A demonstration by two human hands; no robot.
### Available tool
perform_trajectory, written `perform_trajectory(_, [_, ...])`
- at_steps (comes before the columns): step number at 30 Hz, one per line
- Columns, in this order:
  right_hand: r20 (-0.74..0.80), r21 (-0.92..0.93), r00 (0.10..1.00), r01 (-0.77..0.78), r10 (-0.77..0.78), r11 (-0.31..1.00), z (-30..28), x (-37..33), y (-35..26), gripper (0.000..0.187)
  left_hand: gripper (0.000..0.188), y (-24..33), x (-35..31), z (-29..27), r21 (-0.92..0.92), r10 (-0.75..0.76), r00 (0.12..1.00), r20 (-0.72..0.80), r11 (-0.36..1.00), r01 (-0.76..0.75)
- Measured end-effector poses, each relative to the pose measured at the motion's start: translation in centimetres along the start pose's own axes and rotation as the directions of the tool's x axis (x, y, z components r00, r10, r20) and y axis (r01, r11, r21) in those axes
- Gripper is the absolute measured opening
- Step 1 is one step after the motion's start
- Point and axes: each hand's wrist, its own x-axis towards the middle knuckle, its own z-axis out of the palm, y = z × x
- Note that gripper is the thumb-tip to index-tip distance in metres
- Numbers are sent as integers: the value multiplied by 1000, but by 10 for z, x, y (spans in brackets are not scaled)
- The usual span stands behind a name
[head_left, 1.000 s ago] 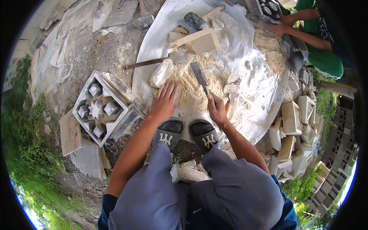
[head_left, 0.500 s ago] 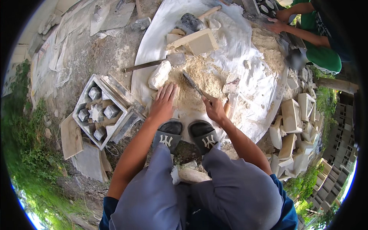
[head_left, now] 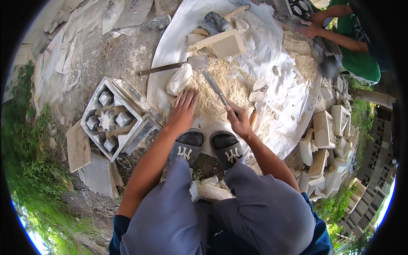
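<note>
My left hand (head_left: 182, 112) lies palm down with fingers stretched out on a pale, dusty surface. Whatever is beneath its palm is hidden. Just beyond its fingertips is a rough white stone chunk (head_left: 179, 79). In my right hand (head_left: 240, 121) is a long flat metal blade (head_left: 214, 86), pointing away and to the left over pale crumbs and dust (head_left: 227, 78). Close beside that hand, a trowel's wooden handle (head_left: 253, 120) lies on the white sheet (head_left: 282, 131). Past the stone rests a flat square-headed hammer-like tool (head_left: 197, 62), its handle pointing left.
Farther out lie a hollow cream block (head_left: 227, 46) and a dark-headed mallet (head_left: 216, 21). At left stands a hexagonal mould (head_left: 111, 121) with raised shapes. Cream blocks (head_left: 324, 129) are piled at right. A co-worker's hands (head_left: 312, 26) are at the upper right.
The blade in my right hand has swung slightly, its tip now farther out and closer to the hammer-like tool's head. My left hand stays beside the white stone. The whole view has shifted a little.
</note>
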Motion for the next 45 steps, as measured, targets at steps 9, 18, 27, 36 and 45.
perform_trajectory(9, [-18,181,997,-73,77,981,3,-6,12,41,93,-2,2,-2,-28,9,1000,-2,1000,-9])
perform_trajectory(18, [-14,25,999,-30,30,999,-8,-9,25,42,97,-1,-1,-3,-27,-16,1000,25,999,17])
perform_trajectory(27, [-36,181,995,-80,88,980,-8,-3,26,48,96,1,-2,-3,-20,-23,999,38,1000,24])
perform_trajectory(36, [-54,317,976,-183,210,931,-14,-3,25,45,96,1,-5,-4,-26,-40,997,60,999,42])
perform_trajectory(45, [-107,265,967,-197,232,944,-4,0,34,46,94,2,-2,-2,-14,-31,999,35,999,32])
